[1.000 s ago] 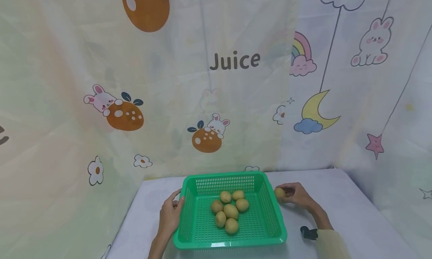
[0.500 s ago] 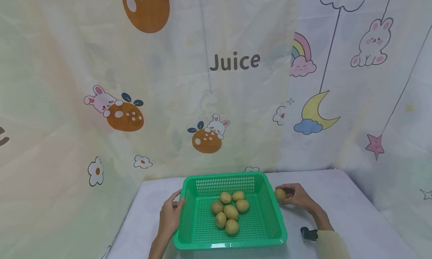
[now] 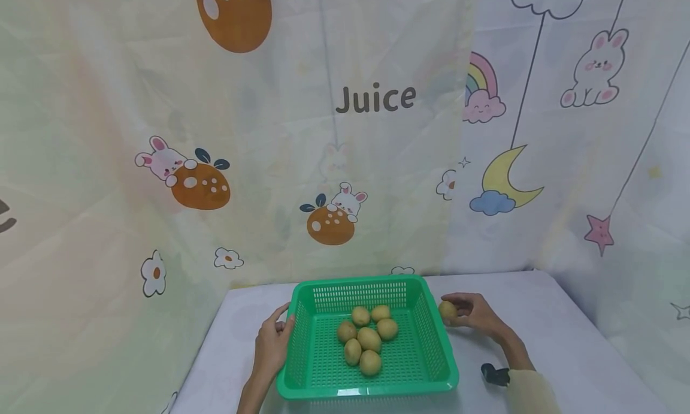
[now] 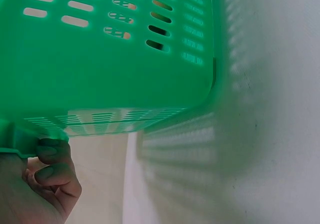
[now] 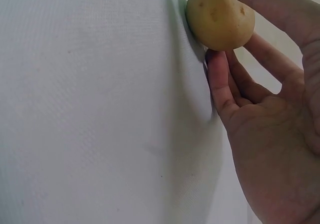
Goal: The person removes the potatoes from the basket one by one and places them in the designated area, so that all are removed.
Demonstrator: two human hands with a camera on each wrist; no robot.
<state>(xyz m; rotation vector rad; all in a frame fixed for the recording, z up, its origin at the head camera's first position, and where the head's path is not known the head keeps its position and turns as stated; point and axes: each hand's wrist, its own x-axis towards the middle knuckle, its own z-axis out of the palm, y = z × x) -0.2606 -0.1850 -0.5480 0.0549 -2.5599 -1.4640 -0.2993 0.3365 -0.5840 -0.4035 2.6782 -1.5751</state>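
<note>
Simultaneously, a potato (image 3: pixel 448 311) pinched and a green basket (image 3: pixel 318 393) gripped

Between the thumb and fingertips of the right hand (image 3: pixel 477 315) sits the potato, the digits parted only as far as the tuber's own width. Its skin is yellowish tan, smooth and rounded, pitted with a few small dark dimples. It lies just beside the outer right wall of the basket; whether it touches the surface below cannot be told. The left hand (image 3: pixel 271 345) holds the basket's left rim, fingers bent around the edge. The basket is rectangular moulded plastic with a broad lip, slotted walls and a perforated floor, where seven more potatoes (image 3: pixel 369 338), round to oval, cluster near the middle.

Beneath spreads a table (image 3: pixel 560 330) with a white, finely textured covering. Behind it hangs a creased fabric backdrop (image 3: pixel 399 162) printed with rabbits, orange fruit, a crescent moon and the word "Juice".

The right forearm reaches in from the lower right, in a cream sleeve (image 3: pixel 530 393), with a dark object (image 3: pixel 494 374) by its cuff. The left forearm slants up from the bottom edge.
</note>
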